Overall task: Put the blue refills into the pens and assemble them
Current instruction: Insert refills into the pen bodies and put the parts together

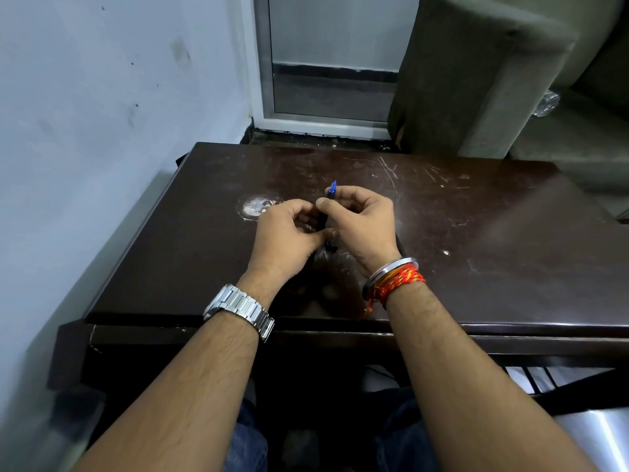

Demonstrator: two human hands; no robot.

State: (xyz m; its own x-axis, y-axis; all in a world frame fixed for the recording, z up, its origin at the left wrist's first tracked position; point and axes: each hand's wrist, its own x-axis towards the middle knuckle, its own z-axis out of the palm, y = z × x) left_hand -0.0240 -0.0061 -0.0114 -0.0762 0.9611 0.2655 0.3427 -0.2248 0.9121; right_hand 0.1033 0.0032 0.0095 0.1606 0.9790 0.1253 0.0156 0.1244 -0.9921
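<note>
both hands, left hand [289, 233] and right hand [360, 219], have fingers clamped on one dark pen [322, 219], blue refill [332, 188] tip protruding, assembly seemingly unfinished.

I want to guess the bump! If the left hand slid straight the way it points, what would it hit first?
Probably the black pen, then the right hand holding it; depth is hard to judge.
</note>
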